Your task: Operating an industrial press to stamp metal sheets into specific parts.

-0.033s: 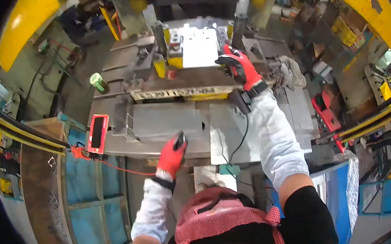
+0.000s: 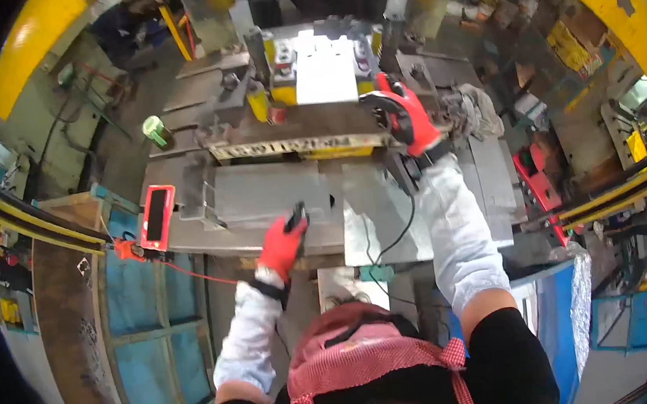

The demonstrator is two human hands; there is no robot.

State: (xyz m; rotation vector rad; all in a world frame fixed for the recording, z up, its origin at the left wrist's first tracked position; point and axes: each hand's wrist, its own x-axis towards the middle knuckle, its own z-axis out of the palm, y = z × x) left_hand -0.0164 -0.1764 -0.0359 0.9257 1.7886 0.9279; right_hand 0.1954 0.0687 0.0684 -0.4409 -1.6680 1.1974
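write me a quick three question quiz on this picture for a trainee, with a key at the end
1. Multiple choice: Which of these is the right hand nearest to?
A) red cable
B) white sheet
C) blue panels

2. True or false: The left hand is bare.

3. Fill in the blank: The green container is to the ____ of the white sheet.

Key:
1. B, white sheet
2. False; the left hand is gloved in red and black
3. left

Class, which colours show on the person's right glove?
The right glove is red and black, best seen in the head view.
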